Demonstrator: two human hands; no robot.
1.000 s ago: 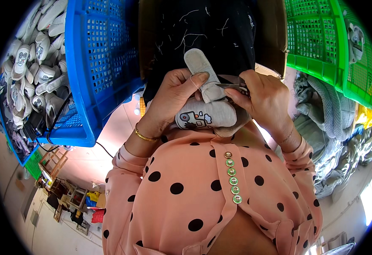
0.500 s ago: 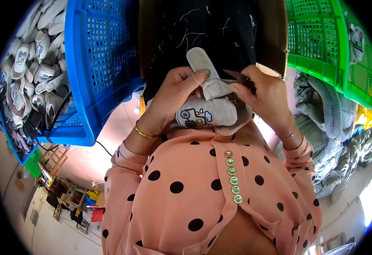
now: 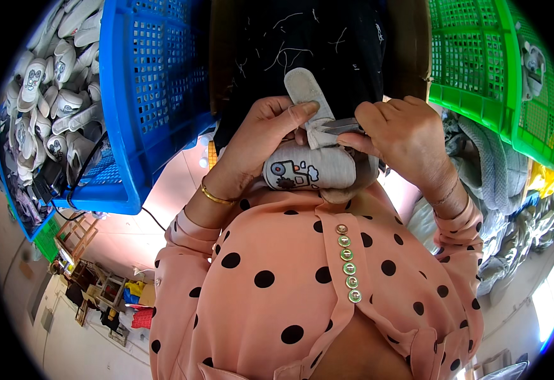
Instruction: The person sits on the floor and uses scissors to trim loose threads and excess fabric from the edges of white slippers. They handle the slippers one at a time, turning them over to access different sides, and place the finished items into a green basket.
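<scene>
A pale grey cloth shoe with a cartoon vehicle on its upper lies sideways close to my shirt front. My left hand is closed on it, the thumb pressing a long, round-ended pale flap that points away from me. Whether this flap belongs to the same shoe, I cannot tell. In my right hand are small metal snips, their blades pointing left against the stitched edge beside my left thumb. The handle is mostly hidden in my fingers.
A blue plastic crate stands at left, with a heap of similar shoes beyond it. On the right are a green crate and piled grey fabric. Loose threads lie on my dark trousers.
My right hand has turned and lifted outward, and the snips' blades now lie across the stitched edge. The shoe and my left hand have shifted slightly right.
</scene>
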